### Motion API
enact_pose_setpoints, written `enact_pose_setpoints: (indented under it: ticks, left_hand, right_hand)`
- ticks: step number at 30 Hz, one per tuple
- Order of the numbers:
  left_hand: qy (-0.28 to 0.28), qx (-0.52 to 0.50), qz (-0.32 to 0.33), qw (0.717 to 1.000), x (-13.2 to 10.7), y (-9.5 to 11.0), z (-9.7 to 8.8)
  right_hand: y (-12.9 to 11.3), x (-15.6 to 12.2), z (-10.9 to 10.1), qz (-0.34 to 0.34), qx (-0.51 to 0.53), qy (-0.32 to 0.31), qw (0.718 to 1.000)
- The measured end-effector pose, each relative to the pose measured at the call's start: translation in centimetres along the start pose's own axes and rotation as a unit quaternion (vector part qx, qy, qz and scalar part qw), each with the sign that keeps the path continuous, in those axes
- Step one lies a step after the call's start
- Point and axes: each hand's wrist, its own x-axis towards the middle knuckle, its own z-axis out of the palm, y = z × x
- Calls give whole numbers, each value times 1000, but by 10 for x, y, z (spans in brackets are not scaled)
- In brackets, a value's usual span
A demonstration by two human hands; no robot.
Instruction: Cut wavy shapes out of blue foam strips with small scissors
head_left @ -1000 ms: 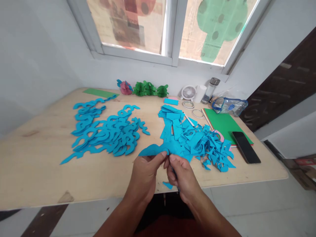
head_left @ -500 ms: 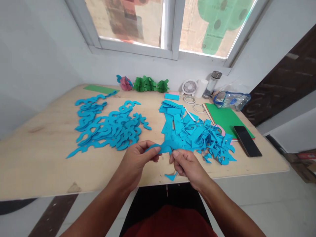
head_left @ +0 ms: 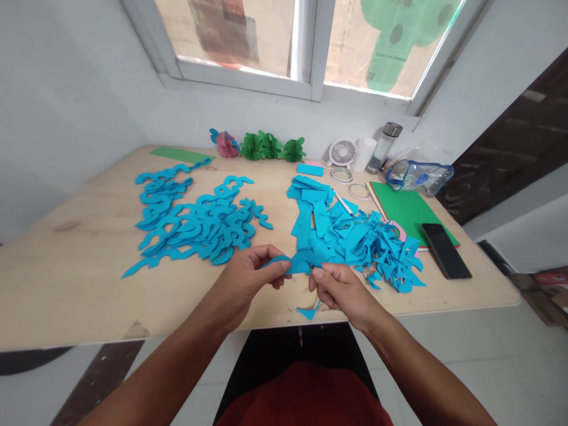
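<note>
The left hand (head_left: 248, 281) curls its fingers and thumb around one end of a curved blue paper strip (head_left: 302, 263), and the right hand (head_left: 341, 290) pinches the other end between thumb and forefinger. The two hands are close together, holding the strip just above the front part of the plywood worktop (head_left: 66, 266). A small blue scrap (head_left: 308, 310) sits just below the right hand; whether it is attached to the strip is hard to tell.

Just beyond the right hand lies a loose heap of angular blue offcuts (head_left: 355, 242), touching the strip's far side. To the left, beyond the left hand, lies a separate pile of curly blue cut shapes (head_left: 195, 228). Right of the offcuts are a green sheet (head_left: 408, 213) and a black phone (head_left: 445, 251). Along the wall under the window stand green and pink paper decorations (head_left: 266, 147), a small white fan (head_left: 342, 152), and a clear pouch (head_left: 419, 177).
</note>
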Motion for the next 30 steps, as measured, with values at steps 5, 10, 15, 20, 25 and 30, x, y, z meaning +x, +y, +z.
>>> enact_pose_setpoints:
  ticks: [5, 10, 15, 20, 25, 30]
  left_hand:
    - [-14, 2, -16, 1000, 2, 4, 2]
    - [-21, 18, -8, 1000, 3, 10, 2]
    - [-44, 51, 7, 998, 5, 13, 0]
    - [-61, 73, 6, 995, 7, 15, -2]
    - [-69, 99, -5, 993, 8, 25, -2]
    - [-93, 145, -6, 985, 10, 29, -5]
  right_hand:
    - [0, -1, -3, -8, -4, -3, 1000]
    - [-2, -3, -4, -4, -2, -7, 1000]
    - [-4, -3, -4, 4, 1, -10, 1000]
    - [-5, -3, -8, 14, -11, -34, 999]
    - [-8, -3, -10, 22, -23, -51, 998]
    - [-9, -4, -9, 18, -43, -57, 997]
